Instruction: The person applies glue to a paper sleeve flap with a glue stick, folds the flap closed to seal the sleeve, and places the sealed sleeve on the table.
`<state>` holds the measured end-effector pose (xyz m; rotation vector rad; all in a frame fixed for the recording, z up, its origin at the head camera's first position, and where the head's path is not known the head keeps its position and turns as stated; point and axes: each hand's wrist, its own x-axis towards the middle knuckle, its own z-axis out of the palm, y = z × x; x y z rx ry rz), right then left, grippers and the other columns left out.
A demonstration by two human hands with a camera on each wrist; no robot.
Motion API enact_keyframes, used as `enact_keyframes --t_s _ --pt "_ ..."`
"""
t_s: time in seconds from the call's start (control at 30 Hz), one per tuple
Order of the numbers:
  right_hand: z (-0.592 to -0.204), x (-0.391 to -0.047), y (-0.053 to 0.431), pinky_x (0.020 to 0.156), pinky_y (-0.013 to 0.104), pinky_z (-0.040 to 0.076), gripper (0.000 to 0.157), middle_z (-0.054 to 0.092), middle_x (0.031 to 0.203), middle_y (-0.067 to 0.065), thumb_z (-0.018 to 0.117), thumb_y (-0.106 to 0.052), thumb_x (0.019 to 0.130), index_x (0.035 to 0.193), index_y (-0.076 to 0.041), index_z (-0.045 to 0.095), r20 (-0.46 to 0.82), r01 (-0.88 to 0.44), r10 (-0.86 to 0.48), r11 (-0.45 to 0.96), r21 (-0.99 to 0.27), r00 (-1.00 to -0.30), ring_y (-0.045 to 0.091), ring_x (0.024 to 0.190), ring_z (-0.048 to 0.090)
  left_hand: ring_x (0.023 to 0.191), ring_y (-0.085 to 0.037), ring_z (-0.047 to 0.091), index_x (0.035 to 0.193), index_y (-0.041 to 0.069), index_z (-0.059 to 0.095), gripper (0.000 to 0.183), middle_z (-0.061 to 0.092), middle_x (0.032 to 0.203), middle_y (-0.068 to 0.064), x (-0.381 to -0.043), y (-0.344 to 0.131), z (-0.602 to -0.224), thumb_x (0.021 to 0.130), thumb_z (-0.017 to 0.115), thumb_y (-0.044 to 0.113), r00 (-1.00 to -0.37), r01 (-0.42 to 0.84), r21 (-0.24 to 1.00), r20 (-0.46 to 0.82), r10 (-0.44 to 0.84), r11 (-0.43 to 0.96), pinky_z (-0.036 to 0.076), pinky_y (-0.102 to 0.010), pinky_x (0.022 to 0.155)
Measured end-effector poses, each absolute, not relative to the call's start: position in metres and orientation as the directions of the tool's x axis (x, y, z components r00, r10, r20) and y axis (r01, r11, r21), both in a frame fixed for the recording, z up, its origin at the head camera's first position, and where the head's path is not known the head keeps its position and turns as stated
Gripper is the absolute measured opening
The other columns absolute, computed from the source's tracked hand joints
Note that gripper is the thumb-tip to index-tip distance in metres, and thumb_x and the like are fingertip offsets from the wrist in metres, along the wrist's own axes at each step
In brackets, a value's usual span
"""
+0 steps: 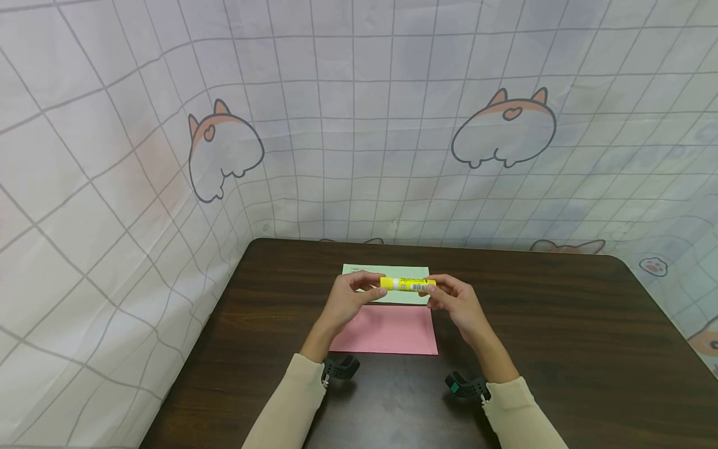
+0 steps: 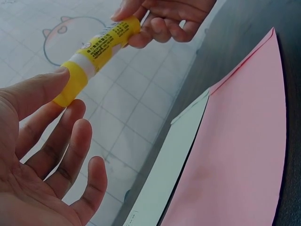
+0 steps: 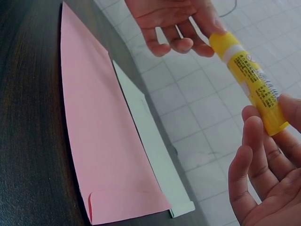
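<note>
A yellow glue stick (image 1: 406, 284) is held level between both hands, above the table. My left hand (image 1: 354, 296) pinches its capped end between thumb and fingers; in the left wrist view the cap (image 2: 73, 84) sits against a white band. The other end is pinched by my right hand (image 1: 455, 300), with the thumb on the printed label (image 3: 258, 84). Below the hands lies a pink envelope (image 1: 387, 330), its flap at one short end. Just beyond it is a pale green envelope (image 1: 401, 272), partly hidden by the hands and glue stick.
The dark wood table (image 1: 561, 337) extends to both sides of the envelopes. A white grid-patterned cloth (image 1: 359, 125) with cartoon animals hangs behind the table and along its left side. Each wrist wears a black strap (image 1: 343, 367).
</note>
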<state>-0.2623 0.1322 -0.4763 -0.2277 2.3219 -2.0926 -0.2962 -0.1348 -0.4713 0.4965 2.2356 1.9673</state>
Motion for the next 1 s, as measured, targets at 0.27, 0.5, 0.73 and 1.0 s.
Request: enact_keyframes --t_s 0.27,0.5,0.73,1.0 --pt "-0.4741 -0.2624 0.1301 0.081 0.032 0.059 0.038 0.074 0.096 0.000 0.066 -0.021 0.101 0.130 0.003 0.063 0.072 -0.084 -0.106 0.116 -0.990 -0.992 0.014 0.077 0.067 0.097 -0.021 0.062 0.119 0.014 0.077 0.031 0.072 0.110 -0.010 -0.2965 -0.1359 -0.4710 0.088 0.082 0.016 -0.941 0.161 0.980 0.117 0.317 0.115 0.058 -0.035 0.079" --pt "-0.4759 -0.2648 0.1303 0.081 0.034 0.060 0.036 0.072 0.102 0.015 0.068 -0.020 0.100 0.128 0.003 0.064 0.077 -0.091 -0.101 0.134 -0.987 -0.992 0.024 0.079 0.068 0.097 -0.021 0.062 0.118 0.015 0.077 0.032 0.073 0.109 -0.009 -0.2971 -0.1361 -0.4705 0.087 0.082 0.017 -0.945 0.164 0.975 0.113 0.306 0.147 0.059 -0.038 0.079" --pt "-0.4756 -0.2663 0.1311 0.079 0.029 0.059 0.036 0.073 0.103 0.017 0.067 -0.019 0.100 0.127 0.003 0.064 0.083 -0.097 -0.106 0.136 -0.986 -0.991 0.019 0.077 0.067 0.095 -0.020 0.065 0.117 0.016 0.078 0.031 0.073 0.107 -0.006 -0.2975 -0.1365 -0.4685 0.086 0.083 0.019 -0.944 0.168 0.972 0.109 0.312 0.166 0.058 -0.055 0.084" --pt "-0.4756 -0.2681 0.1321 0.079 0.028 0.059 0.035 0.074 0.099 0.007 0.068 -0.019 0.099 0.127 0.003 0.065 0.098 -0.115 -0.118 0.148 -0.982 -0.988 0.029 0.081 0.068 0.094 -0.021 0.064 0.114 0.017 0.079 0.029 0.075 0.104 -0.002 -0.2984 -0.1374 -0.4657 0.086 0.084 0.019 -0.940 0.202 0.954 0.126 0.316 0.221 0.056 -0.062 0.084"
